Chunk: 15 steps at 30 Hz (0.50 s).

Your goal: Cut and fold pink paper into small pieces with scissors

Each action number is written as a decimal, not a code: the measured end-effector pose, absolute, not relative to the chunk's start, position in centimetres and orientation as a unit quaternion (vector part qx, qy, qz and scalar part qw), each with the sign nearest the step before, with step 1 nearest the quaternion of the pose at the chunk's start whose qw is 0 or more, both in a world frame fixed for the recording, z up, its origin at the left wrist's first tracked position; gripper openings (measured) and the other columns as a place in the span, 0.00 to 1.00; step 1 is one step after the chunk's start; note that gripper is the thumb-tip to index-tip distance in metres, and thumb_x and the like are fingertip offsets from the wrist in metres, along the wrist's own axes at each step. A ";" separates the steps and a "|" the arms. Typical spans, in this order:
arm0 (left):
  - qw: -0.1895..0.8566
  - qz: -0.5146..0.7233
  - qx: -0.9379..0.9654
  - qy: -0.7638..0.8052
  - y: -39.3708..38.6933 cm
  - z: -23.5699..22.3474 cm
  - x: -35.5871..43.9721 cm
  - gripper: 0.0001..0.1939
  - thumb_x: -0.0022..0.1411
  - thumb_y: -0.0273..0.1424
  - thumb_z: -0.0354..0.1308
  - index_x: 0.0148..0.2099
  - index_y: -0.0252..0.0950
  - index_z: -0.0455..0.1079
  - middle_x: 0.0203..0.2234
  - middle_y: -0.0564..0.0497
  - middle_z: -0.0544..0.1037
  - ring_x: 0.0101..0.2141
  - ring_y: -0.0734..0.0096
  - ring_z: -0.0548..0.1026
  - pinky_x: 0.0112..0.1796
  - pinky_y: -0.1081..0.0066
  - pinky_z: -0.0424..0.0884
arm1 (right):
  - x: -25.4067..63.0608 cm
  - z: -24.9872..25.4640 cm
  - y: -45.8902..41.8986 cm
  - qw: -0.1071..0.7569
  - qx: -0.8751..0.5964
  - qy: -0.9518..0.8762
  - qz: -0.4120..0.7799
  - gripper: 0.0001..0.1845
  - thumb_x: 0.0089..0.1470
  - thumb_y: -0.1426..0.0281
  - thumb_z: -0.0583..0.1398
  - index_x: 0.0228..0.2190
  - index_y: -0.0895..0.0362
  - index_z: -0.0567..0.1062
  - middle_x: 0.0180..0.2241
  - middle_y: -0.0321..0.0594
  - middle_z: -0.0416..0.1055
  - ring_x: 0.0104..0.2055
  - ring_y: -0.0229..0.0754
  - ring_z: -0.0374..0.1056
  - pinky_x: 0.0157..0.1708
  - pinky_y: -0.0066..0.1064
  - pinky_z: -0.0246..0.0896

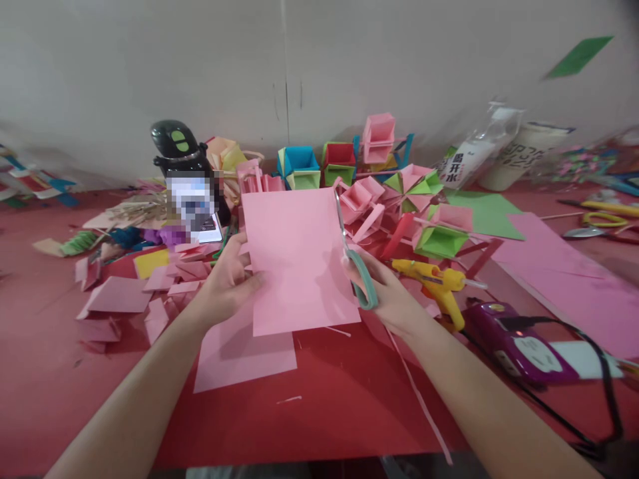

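A sheet of pink paper (299, 259) is held up over the red table. My left hand (232, 279) grips its left edge, thumb on the front and fingers behind. At the sheet's right edge, my right hand (382, 289) is closed round green-handled scissors (366, 279), whose blades point away from me along that edge. Whether the right fingers also touch the paper is hidden. Below the raised sheet, another pink sheet (244, 359) lies flat on the table. A thin pink paper strip (417, 392) trails down toward the table's front edge.
Folded pink pieces (120, 296) are heaped at left, near a phone (210, 229) leaning on a black figure (182, 150). Folded paper boxes (298, 169) line the back. Right stand a yellow glue gun (434, 283), a purple power strip (524, 346) with a black cable, and a bottle (479, 146).
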<state>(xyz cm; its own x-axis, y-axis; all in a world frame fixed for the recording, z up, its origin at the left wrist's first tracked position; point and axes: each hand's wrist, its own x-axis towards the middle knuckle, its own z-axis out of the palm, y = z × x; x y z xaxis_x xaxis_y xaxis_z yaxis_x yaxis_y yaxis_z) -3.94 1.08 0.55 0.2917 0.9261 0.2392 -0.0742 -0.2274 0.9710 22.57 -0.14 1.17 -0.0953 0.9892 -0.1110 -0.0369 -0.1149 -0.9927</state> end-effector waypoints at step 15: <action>0.517 0.480 0.618 0.347 1.1 0.5 -4.0 0.28 0.62 0.28 0.66 0.59 0.41 0.57 0.45 0.46 0.79 0.43 0.59 0.81 0.34 0.69 0.80 | 22.5 1.5 -0.1 0.448 -0.494 -0.485 0.566 0.24 0.49 0.49 0.68 0.31 0.55 0.68 0.25 0.29 0.55 0.26 0.33 0.50 0.27 0.31 0.47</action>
<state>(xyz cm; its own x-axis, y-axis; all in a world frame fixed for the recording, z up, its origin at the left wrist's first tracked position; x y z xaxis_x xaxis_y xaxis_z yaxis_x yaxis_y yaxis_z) -4.01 1.10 0.49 0.2973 0.9254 0.2353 -0.0673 -0.2255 0.9719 22.53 -0.12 1.48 -0.1112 0.9860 -0.1241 -0.0277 -0.1279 -0.9914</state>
